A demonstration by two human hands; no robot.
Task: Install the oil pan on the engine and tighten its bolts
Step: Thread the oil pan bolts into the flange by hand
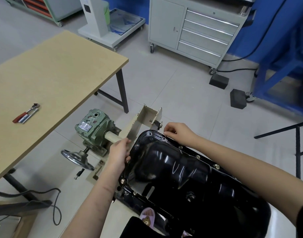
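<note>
A glossy black oil pan [173, 169] lies on the engine, which is mounted on a cream stand [145, 121]. Several bolts [216, 167] sit in holes along the pan's flange. My left hand [119, 153] grips the pan's left rim, thumb on top and fingers curled under the edge. At the pan's far corner, my right hand [177, 130] has its fingertips pinched together over the flange; whatever they pinch is hidden. The engine itself is mostly covered by the pan.
A green gearbox [92, 127] with a handwheel [77, 159] stands left of the engine stand. A ratchet tool [26, 114] lies on the wooden table [53, 79]. A grey drawer cabinet [195, 30] and blue frame [284, 66] stand behind. A cable [53, 203] runs across the floor.
</note>
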